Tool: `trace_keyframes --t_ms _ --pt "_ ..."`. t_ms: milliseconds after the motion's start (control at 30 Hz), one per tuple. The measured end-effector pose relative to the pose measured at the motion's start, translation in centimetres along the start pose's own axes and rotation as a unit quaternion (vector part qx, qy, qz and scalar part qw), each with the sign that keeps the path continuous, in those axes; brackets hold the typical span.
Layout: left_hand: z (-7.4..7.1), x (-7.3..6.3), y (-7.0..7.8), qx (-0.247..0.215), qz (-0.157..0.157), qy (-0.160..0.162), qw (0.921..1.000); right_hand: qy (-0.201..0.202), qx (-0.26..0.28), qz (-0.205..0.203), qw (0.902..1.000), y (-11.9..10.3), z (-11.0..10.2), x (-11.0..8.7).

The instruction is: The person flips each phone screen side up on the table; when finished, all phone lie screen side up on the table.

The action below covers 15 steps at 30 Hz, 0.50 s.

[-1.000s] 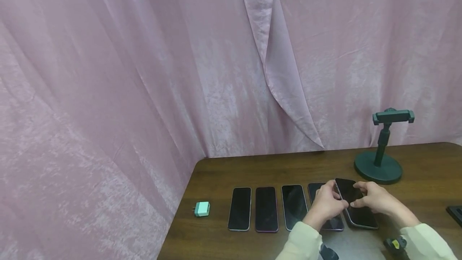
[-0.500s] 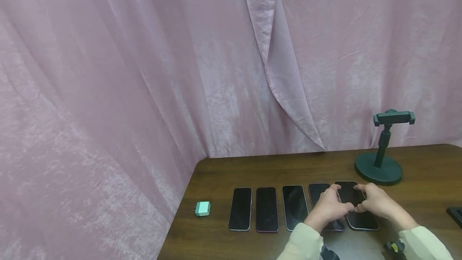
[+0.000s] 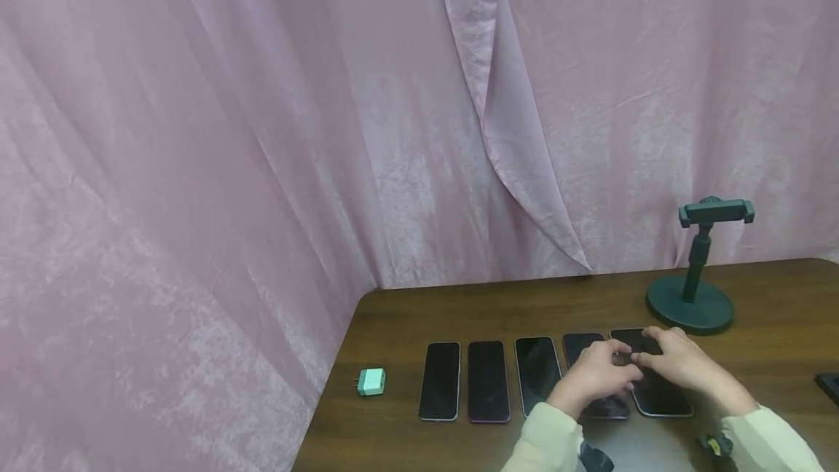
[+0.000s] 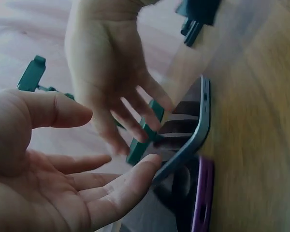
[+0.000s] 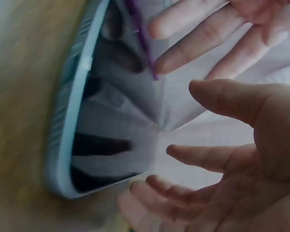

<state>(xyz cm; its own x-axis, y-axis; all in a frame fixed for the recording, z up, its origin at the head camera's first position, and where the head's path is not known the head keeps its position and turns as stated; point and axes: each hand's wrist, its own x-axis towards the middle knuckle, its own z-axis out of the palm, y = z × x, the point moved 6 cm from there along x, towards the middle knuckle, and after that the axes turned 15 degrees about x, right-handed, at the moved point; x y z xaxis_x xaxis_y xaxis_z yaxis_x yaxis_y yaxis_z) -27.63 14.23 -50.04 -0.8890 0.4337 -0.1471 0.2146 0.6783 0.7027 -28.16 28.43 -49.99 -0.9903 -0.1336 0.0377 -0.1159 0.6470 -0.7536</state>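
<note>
The rightmost phone (image 3: 660, 398), dark-screened with a silver rim, lies flat at the end of a row of phones. Over it hovers my right hand (image 3: 684, 364), fingers spread and relaxed. My left hand (image 3: 593, 376) is above the neighbouring phone (image 3: 606, 408), which has a purple edge and is partly covered by that hand. Both wrist views show loosely extended fingers with nothing between them. In the right wrist view, my right hand (image 5: 251, 159) is beside the silver-rimmed phone (image 5: 116, 125), its screen reflecting fingers.
Further left in the row lie several phones, among them a silver-rimmed one (image 3: 440, 382) and a purple-edged one (image 3: 488, 382). A white-and-teal charger plug (image 3: 371, 382) sits at the left. A dark green phone stand (image 3: 691, 303) stands behind; a black object (image 3: 829, 383) lies far right.
The rightmost phone, slanted and gripped by both hands a second ago, has been turned straight and laid flat in line with the others. Both hands have let go of it.
</note>
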Motion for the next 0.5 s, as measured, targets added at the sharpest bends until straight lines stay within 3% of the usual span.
trace_keyframes --t_ms 300,400,500 --pt "-2.3 -0.1 -1.3 0.013 0.050 -0.017 0.9985 0.025 -0.018 -0.056 0.9979 -5.3 -0.2 0.0" --pt "-3.4 -0.3 -1.6 0.059 0.080 -0.021 0.9948 0.020 -0.021 -0.062 0.9977 -6.9 0.0 -0.1" --pt "-4.7 -0.6 -2.0 0.126 0.123 -0.031 0.9838 0.025 -0.028 -0.071 0.9968 -8.4 0.2 -0.3"
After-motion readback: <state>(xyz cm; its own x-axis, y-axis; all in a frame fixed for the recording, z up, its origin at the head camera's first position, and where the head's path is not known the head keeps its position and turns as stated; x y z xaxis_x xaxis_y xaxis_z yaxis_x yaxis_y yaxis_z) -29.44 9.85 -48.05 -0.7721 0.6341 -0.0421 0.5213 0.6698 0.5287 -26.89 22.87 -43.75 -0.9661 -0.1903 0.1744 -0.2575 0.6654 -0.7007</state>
